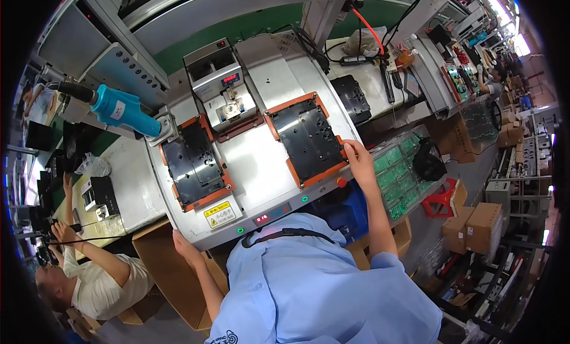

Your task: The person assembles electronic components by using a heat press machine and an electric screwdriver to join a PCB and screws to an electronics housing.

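Note:
My right hand (360, 165) is at the right side of an orange-framed fixture (294, 176), fingers stretched out and their tips touching or just beside its edge. A flat black plastic panel (304, 143) with small holes and posts lies in that fixture. My left hand (187, 248) is at the front left corner of the white machine table (249, 172), fingers extended along its edge and holding nothing visible. Nearest to it is a second orange fixture (205, 199) with another black panel (191, 164) in it. A teal cylindrical tool (126, 110) on a bracket reaches over that panel's far end.
Between the fixtures stands a metal feeder box (221, 85) with a red display. A red button (341, 182) and green-lit buttons line the table's front. Right are a spare black panel (350, 98) and green circuit boards (396, 173). A co-worker (98, 278) sits at the left.

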A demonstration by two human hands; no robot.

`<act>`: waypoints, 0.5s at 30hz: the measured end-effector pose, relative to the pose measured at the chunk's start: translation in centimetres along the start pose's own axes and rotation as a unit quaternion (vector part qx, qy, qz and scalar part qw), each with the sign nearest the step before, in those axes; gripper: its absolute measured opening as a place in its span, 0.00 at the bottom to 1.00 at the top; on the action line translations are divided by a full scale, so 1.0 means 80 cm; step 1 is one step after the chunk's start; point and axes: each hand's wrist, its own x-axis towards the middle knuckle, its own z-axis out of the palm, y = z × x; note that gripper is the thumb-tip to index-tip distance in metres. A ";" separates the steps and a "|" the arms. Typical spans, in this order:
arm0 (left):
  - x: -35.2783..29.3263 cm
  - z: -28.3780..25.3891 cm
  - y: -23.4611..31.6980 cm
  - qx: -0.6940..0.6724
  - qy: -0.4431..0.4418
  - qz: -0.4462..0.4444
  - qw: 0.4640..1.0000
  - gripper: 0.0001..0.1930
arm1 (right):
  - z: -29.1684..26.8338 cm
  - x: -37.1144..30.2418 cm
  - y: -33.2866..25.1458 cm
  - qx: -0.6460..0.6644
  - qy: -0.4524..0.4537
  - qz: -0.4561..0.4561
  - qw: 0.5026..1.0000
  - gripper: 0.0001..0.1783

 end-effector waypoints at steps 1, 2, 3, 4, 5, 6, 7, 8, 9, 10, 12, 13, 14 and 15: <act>0.000 0.000 0.000 -0.003 -0.004 -0.004 1.000 0.21 | 0.000 0.000 -0.001 -0.010 -0.002 -0.001 1.000 0.16; 0.000 0.001 0.000 -0.003 -0.004 -0.004 1.000 0.21 | 0.001 0.001 0.000 -0.010 -0.002 -0.001 1.000 0.16; 0.000 0.003 0.001 0.002 0.001 -0.003 1.000 0.21 | 0.001 0.001 0.001 0.005 -0.002 0.005 1.000 0.16; -0.001 0.003 0.002 0.007 0.006 -0.001 1.000 0.21 | 0.002 0.001 0.002 0.020 -0.002 0.011 1.000 0.16; -0.001 0.003 0.002 0.007 0.005 -0.001 1.000 0.21 | 0.002 0.001 0.002 0.020 -0.001 0.011 1.000 0.16; -0.001 0.002 0.002 0.005 -0.004 -0.005 1.000 0.21 | 0.002 0.000 0.003 0.012 0.004 0.008 1.000 0.15; 0.000 0.002 0.002 0.002 -0.014 -0.009 1.000 0.21 | 0.002 0.001 0.003 0.004 0.011 0.005 1.000 0.15; 0.000 0.001 0.001 0.001 -0.015 -0.008 1.000 0.21 | 0.001 0.000 0.003 0.004 0.012 0.004 1.000 0.15; 0.000 0.000 -0.001 -0.003 -0.009 -0.010 1.000 0.22 | 0.001 -0.001 0.002 0.010 0.013 0.002 1.000 0.15; 0.000 0.002 -0.003 -0.008 -0.004 -0.011 1.000 0.22 | 0.000 -0.001 0.001 0.015 0.015 -0.001 1.000 0.15; 0.003 -0.001 -0.012 -0.018 -0.001 -0.017 1.000 0.22 | -0.001 0.002 -0.004 0.005 0.012 0.007 1.000 0.15; 0.004 -0.002 -0.015 -0.024 0.005 -0.025 0.999 0.22 | -0.002 0.004 -0.005 -0.005 0.005 0.015 1.000 0.15; 0.005 -0.003 -0.016 -0.026 0.002 -0.024 0.999 0.22 | -0.002 0.005 -0.005 -0.005 0.008 0.016 1.000 0.15; 0.005 -0.004 -0.015 -0.027 -0.003 -0.027 0.999 0.22 | -0.002 0.005 -0.004 0.003 0.004 0.015 1.000 0.15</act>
